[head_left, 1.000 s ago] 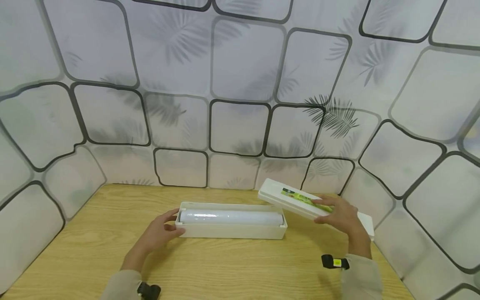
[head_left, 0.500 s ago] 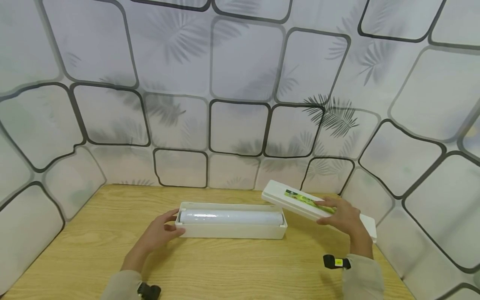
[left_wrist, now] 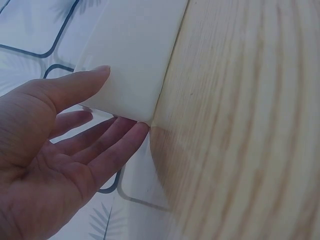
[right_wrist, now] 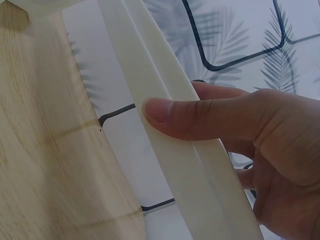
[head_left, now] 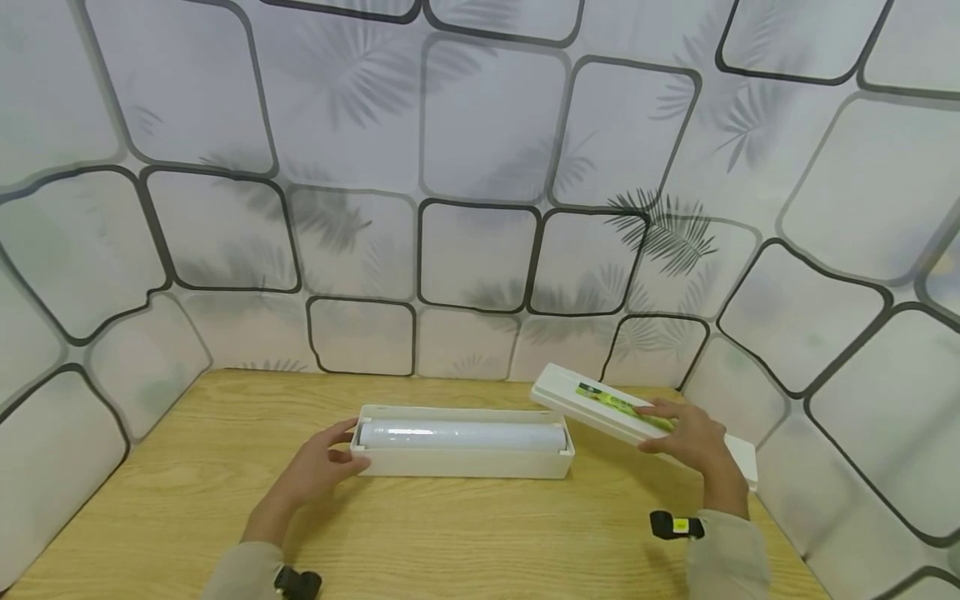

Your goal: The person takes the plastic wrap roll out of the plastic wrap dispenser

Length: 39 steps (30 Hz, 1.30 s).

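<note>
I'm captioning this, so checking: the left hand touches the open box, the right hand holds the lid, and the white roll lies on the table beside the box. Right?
Not quite: the head view shows the white roll lying inside the open box, not on the table. The rest stands.

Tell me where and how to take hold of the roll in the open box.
Probably from above, across the middle of the roll: its rounded top lies exposed, while the walls of the box flank its sides and ends. The right grip holds the lid, the left grip the box.
</note>
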### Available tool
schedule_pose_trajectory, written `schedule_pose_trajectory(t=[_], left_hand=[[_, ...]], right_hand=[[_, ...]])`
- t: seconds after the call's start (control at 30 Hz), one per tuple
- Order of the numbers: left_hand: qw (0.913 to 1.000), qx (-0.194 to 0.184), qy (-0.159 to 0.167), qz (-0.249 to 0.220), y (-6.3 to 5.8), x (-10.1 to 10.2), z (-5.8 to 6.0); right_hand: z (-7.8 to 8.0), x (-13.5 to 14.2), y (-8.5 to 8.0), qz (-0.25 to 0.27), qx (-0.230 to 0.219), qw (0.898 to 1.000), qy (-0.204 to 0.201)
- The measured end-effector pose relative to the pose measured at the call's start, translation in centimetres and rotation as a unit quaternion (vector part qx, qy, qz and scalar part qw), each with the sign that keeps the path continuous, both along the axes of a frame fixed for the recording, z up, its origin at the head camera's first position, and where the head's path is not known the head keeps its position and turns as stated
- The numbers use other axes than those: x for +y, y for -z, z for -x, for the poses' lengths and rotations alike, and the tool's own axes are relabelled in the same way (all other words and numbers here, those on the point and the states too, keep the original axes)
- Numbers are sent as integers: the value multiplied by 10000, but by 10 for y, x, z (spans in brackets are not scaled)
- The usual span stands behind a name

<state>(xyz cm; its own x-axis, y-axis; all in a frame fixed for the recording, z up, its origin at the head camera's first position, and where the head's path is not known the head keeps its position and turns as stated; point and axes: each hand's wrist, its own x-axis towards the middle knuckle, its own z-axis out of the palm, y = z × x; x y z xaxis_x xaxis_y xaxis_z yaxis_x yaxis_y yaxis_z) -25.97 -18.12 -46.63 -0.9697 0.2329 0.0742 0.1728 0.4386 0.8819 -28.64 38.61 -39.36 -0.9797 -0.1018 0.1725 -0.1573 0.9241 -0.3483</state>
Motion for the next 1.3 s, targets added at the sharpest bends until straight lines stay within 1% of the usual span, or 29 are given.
schedule_pose_trajectory(t=[0.23,0.43,0.73,1.07,1.3], left_hand=[[10000,-72,-54,-20,1,0,1],[10000,-40,-47,-3,0,-1,1],[10000,-31,-17,-7,-1,0,0],[10000,-85,-39,-13,-3,0,-2],[9999,-91,45,-120,-4,1,-3]], right_hand=[[2,5,6,138,-124,9998,76],[3,9,9,143,-152,9997,112],[4,19,15,73,-193,9997,138],[6,23,21,42,-432,9988,247],[8,28,27,-3,-513,9982,314]])
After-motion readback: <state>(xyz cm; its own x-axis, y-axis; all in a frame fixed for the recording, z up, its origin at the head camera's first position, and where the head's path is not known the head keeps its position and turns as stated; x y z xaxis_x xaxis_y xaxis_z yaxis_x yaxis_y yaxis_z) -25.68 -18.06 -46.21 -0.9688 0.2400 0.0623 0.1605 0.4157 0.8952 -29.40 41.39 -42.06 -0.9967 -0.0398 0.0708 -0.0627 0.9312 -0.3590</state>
